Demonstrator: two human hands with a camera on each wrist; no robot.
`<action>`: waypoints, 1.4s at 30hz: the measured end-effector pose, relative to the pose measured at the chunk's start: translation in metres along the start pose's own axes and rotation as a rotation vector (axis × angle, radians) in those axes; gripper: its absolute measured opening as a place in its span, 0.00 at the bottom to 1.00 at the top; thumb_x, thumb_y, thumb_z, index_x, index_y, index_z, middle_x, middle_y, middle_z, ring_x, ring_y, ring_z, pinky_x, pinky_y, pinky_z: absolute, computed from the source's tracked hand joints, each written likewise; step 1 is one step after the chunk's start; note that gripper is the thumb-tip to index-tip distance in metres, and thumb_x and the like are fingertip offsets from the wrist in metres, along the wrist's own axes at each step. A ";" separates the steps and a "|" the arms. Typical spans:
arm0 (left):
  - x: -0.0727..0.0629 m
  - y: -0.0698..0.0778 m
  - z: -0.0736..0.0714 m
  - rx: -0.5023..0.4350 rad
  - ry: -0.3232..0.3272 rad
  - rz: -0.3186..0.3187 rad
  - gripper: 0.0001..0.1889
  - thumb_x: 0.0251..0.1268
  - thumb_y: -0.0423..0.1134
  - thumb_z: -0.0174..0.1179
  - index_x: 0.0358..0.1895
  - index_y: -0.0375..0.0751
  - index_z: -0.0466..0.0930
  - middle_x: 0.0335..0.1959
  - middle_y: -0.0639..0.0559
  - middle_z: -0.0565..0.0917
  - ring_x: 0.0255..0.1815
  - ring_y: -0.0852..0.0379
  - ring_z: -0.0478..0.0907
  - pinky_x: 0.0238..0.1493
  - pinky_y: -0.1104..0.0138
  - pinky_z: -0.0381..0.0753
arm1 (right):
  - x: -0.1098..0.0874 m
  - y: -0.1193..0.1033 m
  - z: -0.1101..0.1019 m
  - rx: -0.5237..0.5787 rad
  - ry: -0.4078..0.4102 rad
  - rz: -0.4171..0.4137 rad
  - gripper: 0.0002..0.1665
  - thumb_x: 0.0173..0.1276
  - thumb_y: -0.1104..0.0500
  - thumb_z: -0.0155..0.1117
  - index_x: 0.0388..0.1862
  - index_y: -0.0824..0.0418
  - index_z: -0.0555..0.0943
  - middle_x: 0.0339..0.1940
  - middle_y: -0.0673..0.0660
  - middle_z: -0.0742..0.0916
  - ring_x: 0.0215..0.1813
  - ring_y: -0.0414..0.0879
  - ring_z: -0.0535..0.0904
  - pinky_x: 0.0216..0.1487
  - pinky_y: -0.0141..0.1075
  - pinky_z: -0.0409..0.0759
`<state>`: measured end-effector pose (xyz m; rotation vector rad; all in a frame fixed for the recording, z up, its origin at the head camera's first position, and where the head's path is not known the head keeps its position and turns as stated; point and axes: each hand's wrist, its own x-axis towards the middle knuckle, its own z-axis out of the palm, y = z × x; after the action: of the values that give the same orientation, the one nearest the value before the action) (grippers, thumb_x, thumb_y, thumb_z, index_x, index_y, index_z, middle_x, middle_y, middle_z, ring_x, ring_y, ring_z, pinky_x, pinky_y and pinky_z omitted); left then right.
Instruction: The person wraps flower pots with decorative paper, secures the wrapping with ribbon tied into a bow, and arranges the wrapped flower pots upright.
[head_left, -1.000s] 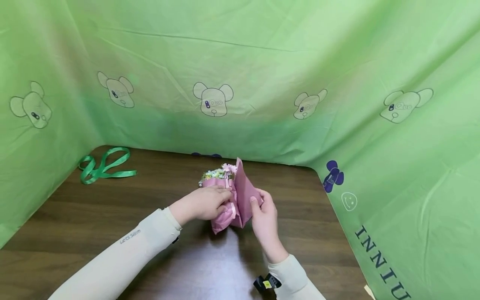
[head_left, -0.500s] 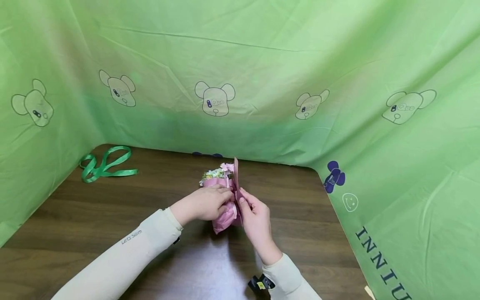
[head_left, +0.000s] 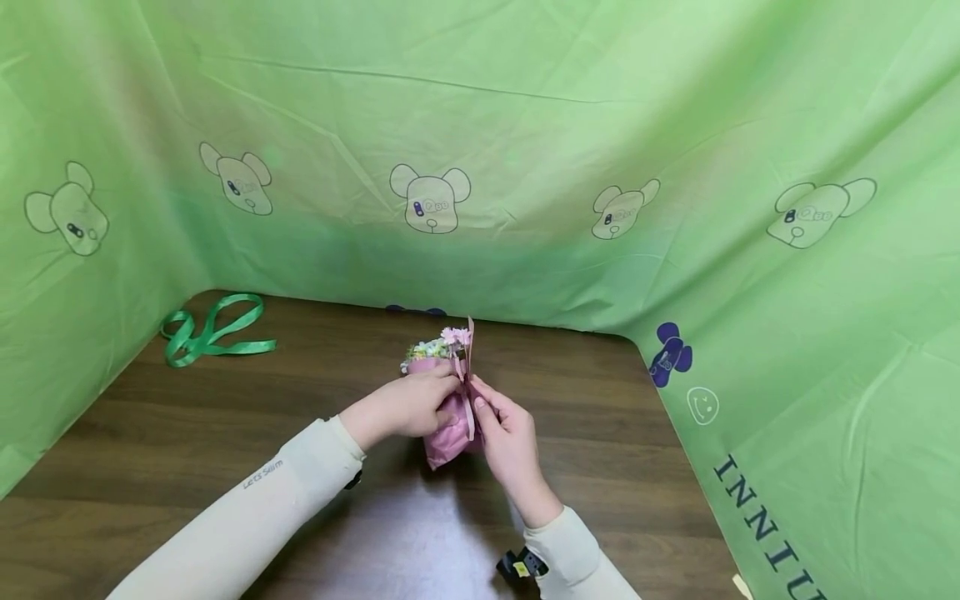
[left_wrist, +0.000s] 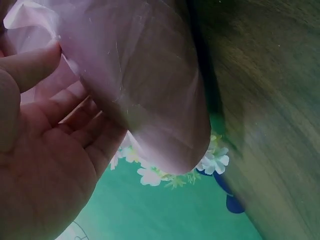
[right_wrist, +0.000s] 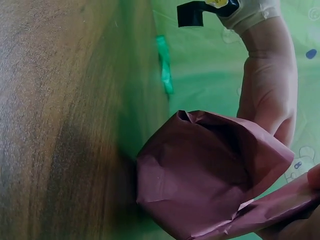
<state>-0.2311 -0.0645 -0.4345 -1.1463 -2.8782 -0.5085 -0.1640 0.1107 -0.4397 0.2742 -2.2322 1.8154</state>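
Note:
A small bouquet of pastel flowers (head_left: 429, 350) lies on the table in pink wrapping paper (head_left: 447, 443), mid-view in the head camera. My left hand (head_left: 405, 405) holds the wrapped bouquet from the left, its fingers over the front. In the left wrist view the thumb and fingers close round the paper's edge, with white blossoms (left_wrist: 215, 162) past the wrap. On the right, my right hand (head_left: 510, 437) pinches the upright loose flap of paper (head_left: 469, 342) between thumb and fingers. The right wrist view looks at the folded lower end of the wrap (right_wrist: 195, 175); most of the right hand is hidden there.
A green ribbon (head_left: 206, 340) lies in loose loops at the table's back left. Green cloth (head_left: 525, 125) with printed bear heads walls in the brown wooden table (head_left: 360, 542) at the back and both sides.
My right hand has moved left, folding the pink flap from its spread-out stand toward the bouquet, so it now shows almost edge-on. The left hand has stayed nearly in place.

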 end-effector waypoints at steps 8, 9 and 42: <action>-0.010 0.010 0.003 0.102 0.121 -0.021 0.17 0.65 0.42 0.64 0.54 0.41 0.82 0.56 0.49 0.84 0.63 0.46 0.74 0.70 0.51 0.71 | -0.003 -0.003 0.003 -0.005 -0.015 -0.049 0.17 0.75 0.71 0.57 0.59 0.70 0.83 0.63 0.62 0.84 0.68 0.53 0.78 0.66 0.26 0.72; -0.011 0.011 0.004 0.116 0.131 -0.025 0.16 0.66 0.43 0.64 0.54 0.42 0.83 0.56 0.50 0.85 0.63 0.46 0.74 0.69 0.51 0.71 | -0.003 0.001 0.004 -0.002 -0.018 -0.057 0.17 0.75 0.71 0.58 0.60 0.69 0.83 0.63 0.61 0.84 0.68 0.52 0.78 0.67 0.26 0.72; -0.018 0.005 0.011 0.068 0.222 0.001 0.11 0.63 0.40 0.64 0.48 0.44 0.83 0.45 0.54 0.83 0.50 0.52 0.77 0.57 0.56 0.78 | 0.000 0.010 0.005 -0.034 -0.033 -0.047 0.18 0.76 0.65 0.59 0.62 0.61 0.84 0.62 0.51 0.86 0.68 0.44 0.78 0.68 0.33 0.74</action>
<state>-0.2134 -0.0702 -0.4455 -1.0111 -2.6834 -0.4988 -0.1678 0.1077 -0.4498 0.3497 -2.2568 1.7600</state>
